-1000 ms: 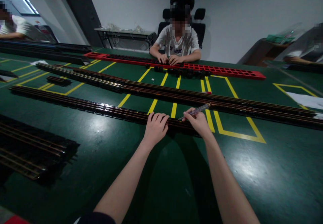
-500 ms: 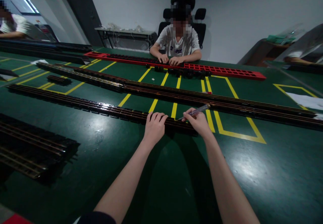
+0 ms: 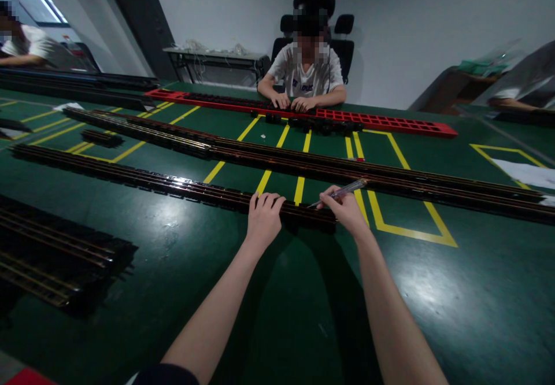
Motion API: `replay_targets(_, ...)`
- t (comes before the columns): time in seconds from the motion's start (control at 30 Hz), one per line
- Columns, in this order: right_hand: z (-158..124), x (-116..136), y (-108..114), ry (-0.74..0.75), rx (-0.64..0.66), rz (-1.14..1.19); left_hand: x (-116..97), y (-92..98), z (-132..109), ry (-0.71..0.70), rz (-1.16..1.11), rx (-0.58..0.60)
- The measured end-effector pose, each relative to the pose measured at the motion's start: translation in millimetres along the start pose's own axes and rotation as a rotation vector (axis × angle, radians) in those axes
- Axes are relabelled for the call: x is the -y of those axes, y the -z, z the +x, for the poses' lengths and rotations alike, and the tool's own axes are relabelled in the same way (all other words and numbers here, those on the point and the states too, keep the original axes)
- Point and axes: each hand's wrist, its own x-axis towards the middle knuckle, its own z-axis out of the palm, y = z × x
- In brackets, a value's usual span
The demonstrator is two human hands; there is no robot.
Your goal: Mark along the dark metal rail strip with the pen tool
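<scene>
A long dark strip (image 3: 208, 192) with copper-coloured lines along it lies slantwise across the green table. Over its right part my left hand (image 3: 264, 218) is closed, fingers curled across the far edge. My right hand (image 3: 348, 210) grips a screwdriver (image 3: 354, 187) with a clear handle, close to the strip's right end. Its shaft slopes down to the left, and the tip is at the strip's top; whether it touches cannot be made out.
Beyond it runs a longer row of similar strips (image 3: 390, 181). More strips (image 3: 56, 246) lie at the near left, and a short piece (image 3: 102, 137) further back. Across the table a person (image 3: 303, 78) works at a red slotted tray (image 3: 403, 126). Yellow tape lines mark the table.
My right hand and the screwdriver have moved a little to the right. The strip and my left hand have shifted slightly left.
</scene>
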Motion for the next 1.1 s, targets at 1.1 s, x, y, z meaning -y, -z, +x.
replay_targets(1.1,-1.1,4.2,-8.6,0.024,0.012,0.056,3.4,1.1,-1.4,-0.034,-0.141,0.012)
